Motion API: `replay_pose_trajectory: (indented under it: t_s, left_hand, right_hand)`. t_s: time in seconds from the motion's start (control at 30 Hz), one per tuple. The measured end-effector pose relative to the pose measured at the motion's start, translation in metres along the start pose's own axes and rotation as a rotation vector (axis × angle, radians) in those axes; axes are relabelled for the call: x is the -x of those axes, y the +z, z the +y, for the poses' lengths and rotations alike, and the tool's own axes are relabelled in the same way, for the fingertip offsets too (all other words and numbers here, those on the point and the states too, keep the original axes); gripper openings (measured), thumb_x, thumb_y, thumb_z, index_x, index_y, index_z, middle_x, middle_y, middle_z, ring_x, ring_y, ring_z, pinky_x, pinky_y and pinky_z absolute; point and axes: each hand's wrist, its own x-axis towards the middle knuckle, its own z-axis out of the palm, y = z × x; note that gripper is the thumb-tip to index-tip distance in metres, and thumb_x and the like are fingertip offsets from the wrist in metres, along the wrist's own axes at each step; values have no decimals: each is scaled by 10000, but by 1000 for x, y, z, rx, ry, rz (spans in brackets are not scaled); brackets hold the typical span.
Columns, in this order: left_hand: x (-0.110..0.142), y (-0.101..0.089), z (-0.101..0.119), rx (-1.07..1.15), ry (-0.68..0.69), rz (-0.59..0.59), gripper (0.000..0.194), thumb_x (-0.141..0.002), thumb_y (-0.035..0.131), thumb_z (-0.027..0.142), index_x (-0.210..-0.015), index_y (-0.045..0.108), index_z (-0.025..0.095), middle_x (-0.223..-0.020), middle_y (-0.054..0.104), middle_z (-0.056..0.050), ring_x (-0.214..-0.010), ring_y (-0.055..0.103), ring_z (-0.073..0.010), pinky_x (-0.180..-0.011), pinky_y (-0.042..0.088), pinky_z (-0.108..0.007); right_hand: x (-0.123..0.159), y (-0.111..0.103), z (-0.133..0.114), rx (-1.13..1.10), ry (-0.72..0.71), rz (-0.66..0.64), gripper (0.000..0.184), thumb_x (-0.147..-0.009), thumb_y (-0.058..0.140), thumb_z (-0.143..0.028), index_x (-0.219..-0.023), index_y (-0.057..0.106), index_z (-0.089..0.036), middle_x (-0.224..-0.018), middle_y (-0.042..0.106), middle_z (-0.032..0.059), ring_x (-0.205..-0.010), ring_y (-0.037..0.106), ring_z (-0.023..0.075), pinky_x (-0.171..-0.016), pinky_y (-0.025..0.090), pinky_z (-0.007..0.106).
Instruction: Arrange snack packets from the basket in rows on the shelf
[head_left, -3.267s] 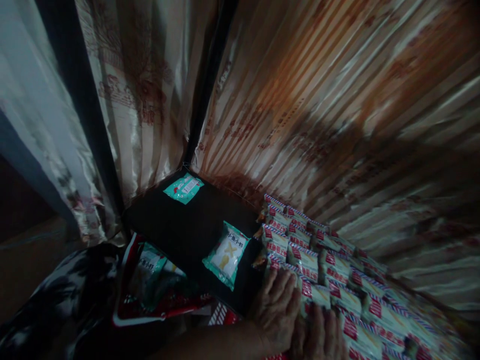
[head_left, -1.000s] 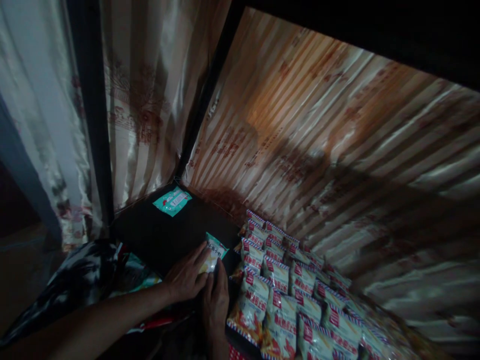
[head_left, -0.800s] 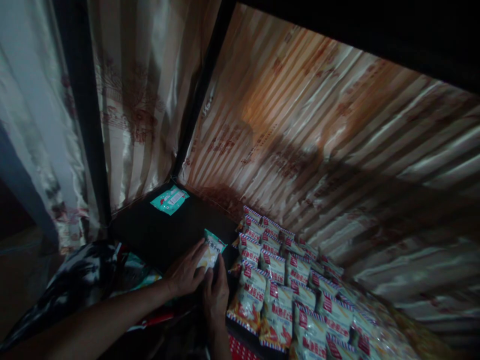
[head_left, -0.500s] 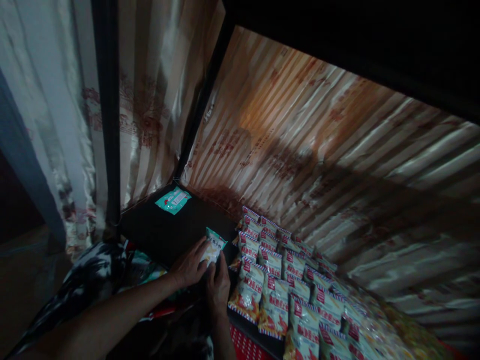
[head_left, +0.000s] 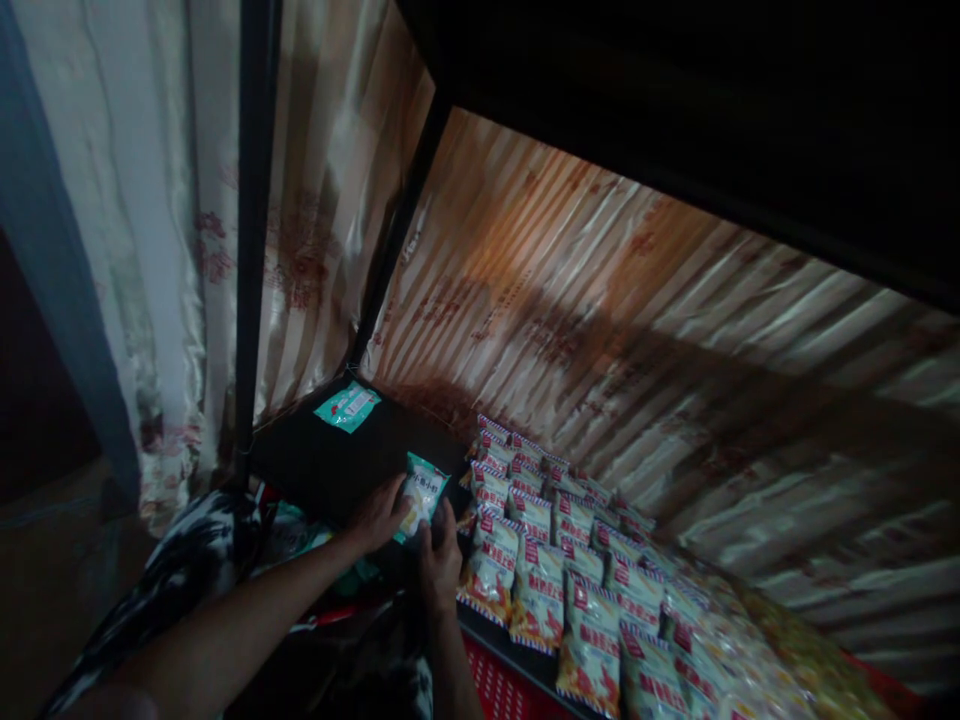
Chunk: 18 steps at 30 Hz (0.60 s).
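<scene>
A teal and white snack packet (head_left: 421, 493) lies on a black shelf (head_left: 330, 460). My left hand (head_left: 377, 516) touches its left edge with the fingers stretched toward it. My right hand (head_left: 439, 563) rests against the packet's lower right edge, fingers up along it. Whether either hand grips the packet is hard to tell in the dim light. A second teal packet (head_left: 346, 405) lies flat in the shelf's back corner. Rows of red and white snack packets (head_left: 559, 560) fill the shelf to the right of my hands.
Shiny striped curtain fabric (head_left: 600, 300) lines the back and left side. A black upright post (head_left: 251, 230) stands at the left front corner. A dark shelf (head_left: 675, 90) hangs overhead. A black plastic bag (head_left: 187, 570) and more teal packets (head_left: 292, 525) sit below left.
My hands left the red and white packets and came to the teal packet by the shelf's front edge. Over the last second they stay on it while the view tilts upward.
</scene>
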Motion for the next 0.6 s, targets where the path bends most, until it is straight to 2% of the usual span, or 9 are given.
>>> replay_pose_trajectory:
  t_s: [0.23, 0.33, 0.47, 0.6]
  left_hand:
    - [-1, -8, 6, 80, -85, -6, 485, -826, 460, 274, -1298, 473, 164, -1352, 503, -86, -1245, 467, -213, -1066, 320, -326]
    - [-2, -10, 10, 127, -153, -7, 483, -814, 484, 252, -1290, 483, 173, -1324, 532, -80, -1220, 493, -212, -1042, 341, -308]
    - [-2, -9, 14, 218, -238, 4, 492, -786, 526, 219, -1274, 493, 165, -1279, 572, -84, -1152, 550, -197, -965, 410, -274]
    - [2, -8, 20, 319, -315, 51, 479, -777, 580, 296, -1233, 521, 160, -1235, 601, -98, -1101, 583, -197, -887, 450, -250]
  right_hand:
    - [-1, -1, -8, 66, 19, -32, 753, -800, 437, -553, -1372, 355, -71, -1322, 498, 183, -1214, 491, 264, -988, 412, 400]
    - [-1, -2, -14, 46, 79, -46, 765, -774, 456, -579, -1366, 380, -99, -1316, 510, 165, -1210, 494, 275, -974, 418, 401]
    - [-4, -2, -22, -10, 139, -35, 688, -761, 491, -583, -1304, 479, -160, -1208, 605, 125, -1122, 563, 279, -917, 453, 406]
    - [-1, 2, -30, -82, 128, -31, 617, -746, 544, -557, -1251, 537, -203, -1063, 680, 73, -989, 632, 254, -843, 494, 382]
